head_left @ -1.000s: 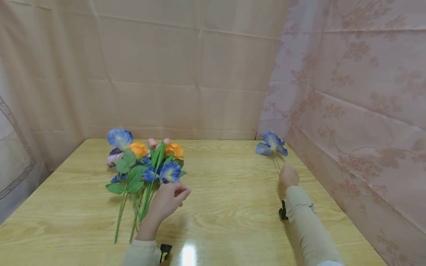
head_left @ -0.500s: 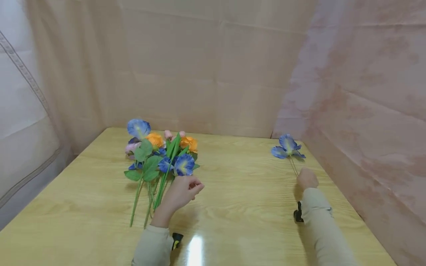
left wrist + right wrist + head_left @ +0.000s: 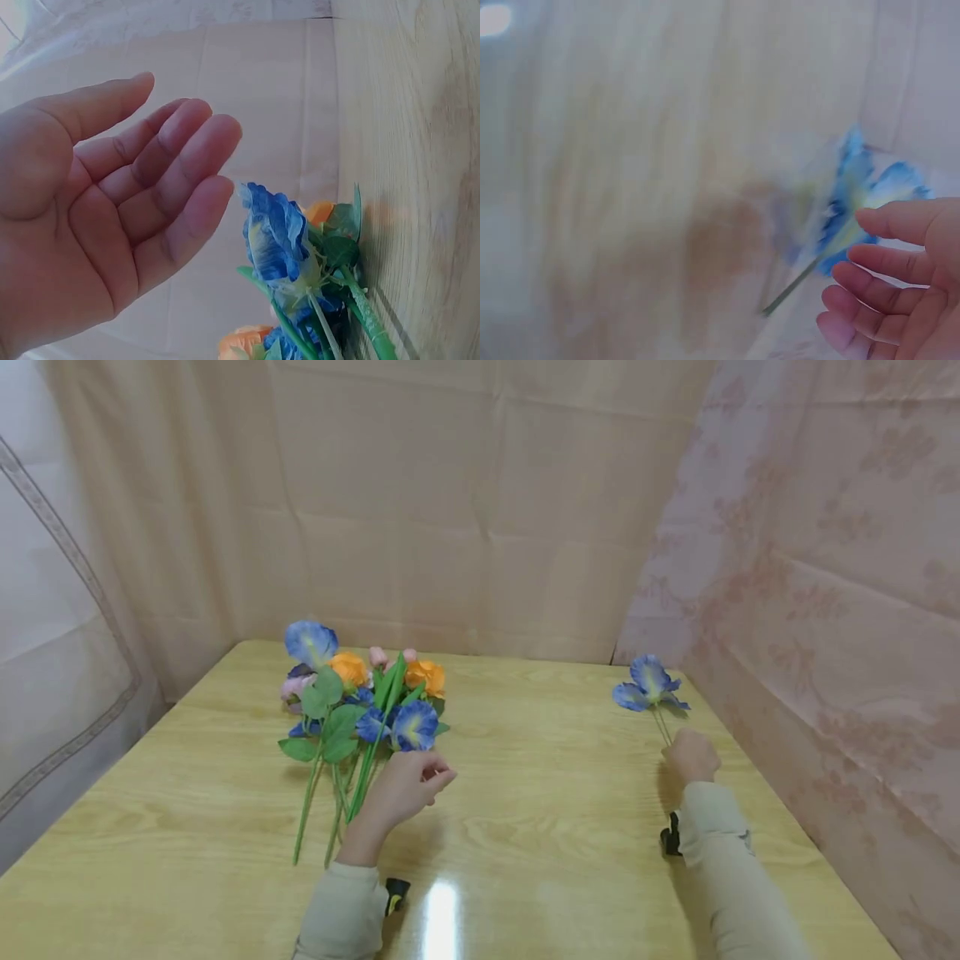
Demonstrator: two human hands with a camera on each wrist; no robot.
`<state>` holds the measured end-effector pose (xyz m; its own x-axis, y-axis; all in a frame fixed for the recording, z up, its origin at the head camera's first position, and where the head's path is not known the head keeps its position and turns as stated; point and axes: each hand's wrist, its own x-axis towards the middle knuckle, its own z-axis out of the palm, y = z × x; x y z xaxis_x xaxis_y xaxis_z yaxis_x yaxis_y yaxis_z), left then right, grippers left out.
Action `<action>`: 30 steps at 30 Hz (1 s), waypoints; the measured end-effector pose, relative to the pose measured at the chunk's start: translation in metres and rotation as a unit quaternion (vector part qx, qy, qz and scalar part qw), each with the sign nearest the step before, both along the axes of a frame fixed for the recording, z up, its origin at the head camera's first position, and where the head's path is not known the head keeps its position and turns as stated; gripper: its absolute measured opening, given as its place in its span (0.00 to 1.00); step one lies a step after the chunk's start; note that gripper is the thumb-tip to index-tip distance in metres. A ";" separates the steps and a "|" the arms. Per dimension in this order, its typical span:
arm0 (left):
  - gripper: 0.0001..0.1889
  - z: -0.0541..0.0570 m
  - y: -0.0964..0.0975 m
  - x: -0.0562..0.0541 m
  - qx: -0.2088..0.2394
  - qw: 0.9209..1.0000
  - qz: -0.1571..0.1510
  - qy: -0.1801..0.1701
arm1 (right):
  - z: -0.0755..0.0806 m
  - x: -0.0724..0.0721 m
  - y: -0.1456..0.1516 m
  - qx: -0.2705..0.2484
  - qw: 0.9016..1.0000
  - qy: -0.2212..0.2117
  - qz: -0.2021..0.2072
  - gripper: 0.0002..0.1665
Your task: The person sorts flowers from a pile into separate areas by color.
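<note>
On the right side of the table a single blue iris (image 3: 649, 683) lies with its thin stem pointing toward my right hand (image 3: 692, 755). In the right wrist view the fingers of that hand (image 3: 900, 289) are spread and loosely bent, holding nothing. The blossom (image 3: 844, 217) shows behind the thumb and fingertips, and its stem (image 3: 789, 288) runs off to their left. My left hand (image 3: 408, 785) hovers beside a bunch of flowers, relaxed and holding nothing. Nearest to it is a blue iris (image 3: 276, 234) of the bunch, just past the fingertips in the left wrist view.
The bunch on the left holds orange flowers (image 3: 424, 677), pink buds (image 3: 378, 657), another pale blue iris (image 3: 311, 643) and green stems (image 3: 307, 814). A beige curtain (image 3: 390, 527) hangs behind the wooden table (image 3: 540, 860), and a patterned cloth (image 3: 840, 635) borders its right side.
The head view has swung slightly left, so everything appears shifted right. The hands keep almost the same place relative to the flowers.
</note>
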<state>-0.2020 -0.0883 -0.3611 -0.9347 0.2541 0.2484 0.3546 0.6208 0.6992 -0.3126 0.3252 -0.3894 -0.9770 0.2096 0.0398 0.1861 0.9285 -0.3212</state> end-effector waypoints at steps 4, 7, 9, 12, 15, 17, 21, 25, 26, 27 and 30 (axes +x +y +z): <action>0.05 -0.002 -0.004 0.001 -0.027 0.999 0.035 0.021 | 0.005 0.007 -0.016 -0.014 0.999 0.029 0.023 0.17; 0.04 -0.002 -0.010 0.001 -0.057 0.994 0.071 0.056 | 0.015 0.013 -0.031 -0.038 0.997 0.053 0.046 0.16; 0.04 -0.001 -0.015 0.001 -0.072 0.990 0.097 0.068 | 0.025 0.018 -0.042 -0.058 0.995 0.061 0.054 0.15; 0.04 0.000 -0.024 0.003 -0.081 0.986 0.128 0.072 | 0.038 0.027 -0.058 -0.090 0.989 0.093 0.077 0.19; 0.04 0.002 -0.034 0.005 -0.089 0.981 0.157 0.069 | 0.053 0.039 -0.074 -0.113 0.981 0.124 0.101 0.21; 0.04 0.003 -0.039 0.005 -0.099 0.977 0.176 0.065 | 0.063 0.048 -0.084 -0.129 0.974 0.147 0.116 0.19; 0.04 0.005 -0.046 0.003 -0.118 0.970 0.206 0.061 | 0.075 0.066 -0.101 -0.145 0.962 0.182 0.141 0.17; 0.03 0.002 -0.050 0.000 -0.131 0.964 0.225 0.061 | 0.077 0.083 -0.114 -0.157 0.957 0.187 0.156 0.15; 0.03 0.001 -0.050 -0.001 -0.135 0.962 0.229 0.059 | 0.077 0.087 -0.117 -0.160 0.955 0.189 0.160 0.15; 0.04 -0.001 -0.051 -0.002 -0.138 0.962 0.232 0.051 | 0.076 0.091 -0.120 -0.165 0.954 0.189 0.163 0.14; 0.04 -0.005 -0.053 -0.005 -0.152 0.959 0.238 0.027 | 0.074 0.100 -0.127 -0.181 0.951 0.185 0.168 0.13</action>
<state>-0.2068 -0.1417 -0.3658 -0.9507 -0.1292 0.2818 0.0114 0.8938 0.4483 -0.2126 0.1984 -0.3156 -0.9241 -0.0469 0.3792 -0.2902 0.7317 -0.6168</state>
